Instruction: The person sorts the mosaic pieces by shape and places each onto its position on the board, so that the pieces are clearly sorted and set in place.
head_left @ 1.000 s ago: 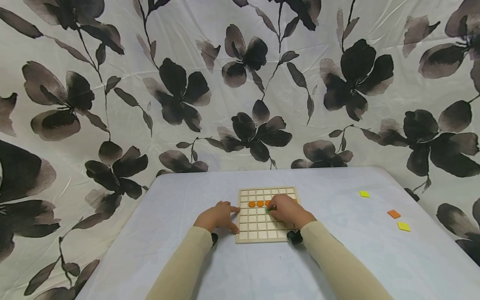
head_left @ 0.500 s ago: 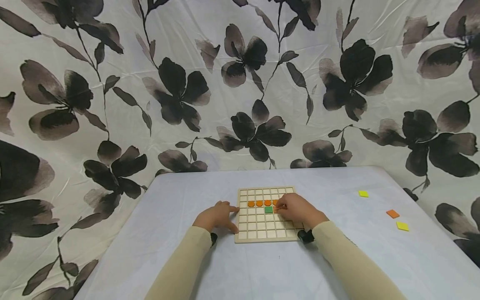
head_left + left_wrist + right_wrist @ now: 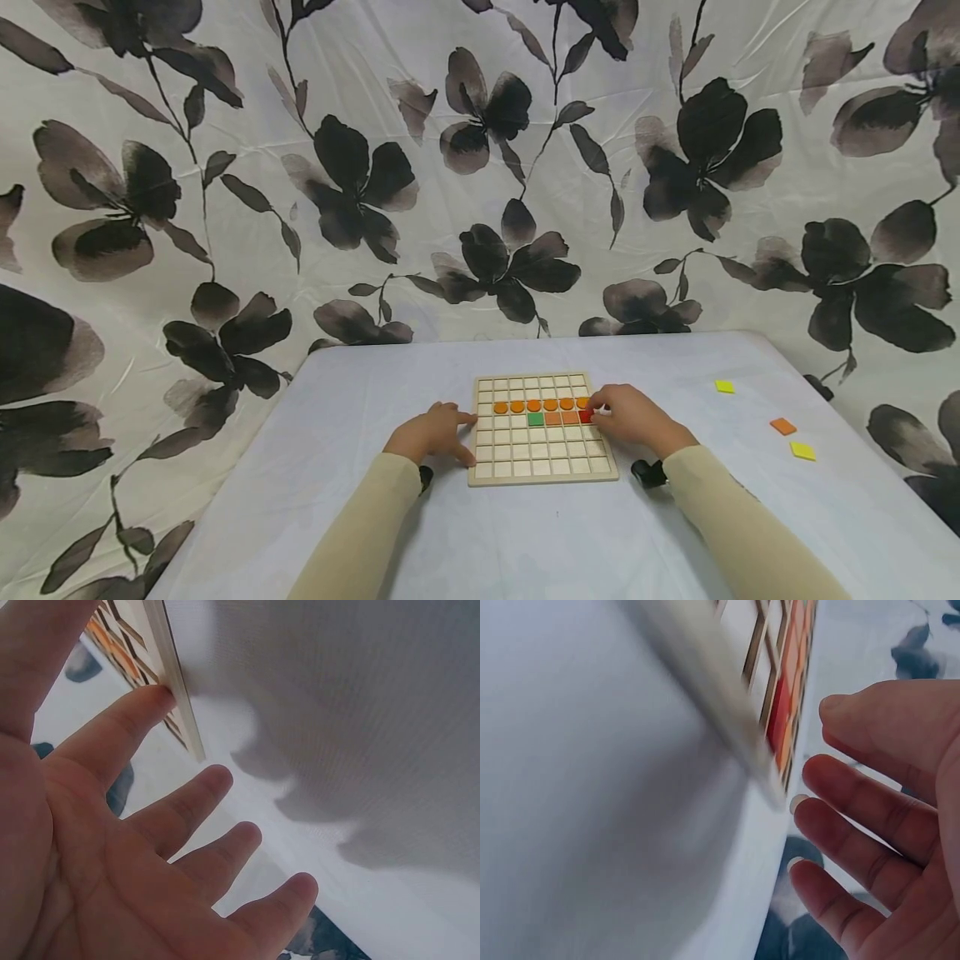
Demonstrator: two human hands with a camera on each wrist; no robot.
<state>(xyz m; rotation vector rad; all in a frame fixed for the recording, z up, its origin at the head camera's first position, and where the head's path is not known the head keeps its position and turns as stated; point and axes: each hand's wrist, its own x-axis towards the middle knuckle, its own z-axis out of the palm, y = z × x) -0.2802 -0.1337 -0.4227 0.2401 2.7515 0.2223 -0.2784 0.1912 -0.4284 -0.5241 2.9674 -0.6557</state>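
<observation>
A pale wooden grid board [image 3: 543,467] lies flat on the table. One row carries several orange discs [image 3: 533,406]. Just below them sit a green square tile [image 3: 536,420], two orange square tiles [image 3: 561,418] and a red tile [image 3: 585,416]. My left hand [image 3: 430,432] rests at the board's left edge with fingers spread; in the left wrist view a fingertip touches the wooden side. My right hand [image 3: 636,419] is at the red tile by the right edge. In the right wrist view its fingers [image 3: 862,825] are apart and relaxed, holding nothing.
On the right of the white-covered table [image 3: 375,392] lie a yellow tile [image 3: 724,387], an orange tile [image 3: 783,426] and another yellow tile [image 3: 802,451]. A floral cloth [image 3: 517,183] hangs behind the table.
My right hand has slid rightward along the tile row, from the green tile to the red one at the board's right edge, uncovering the tiles and discs between. My left hand keeps its place.
</observation>
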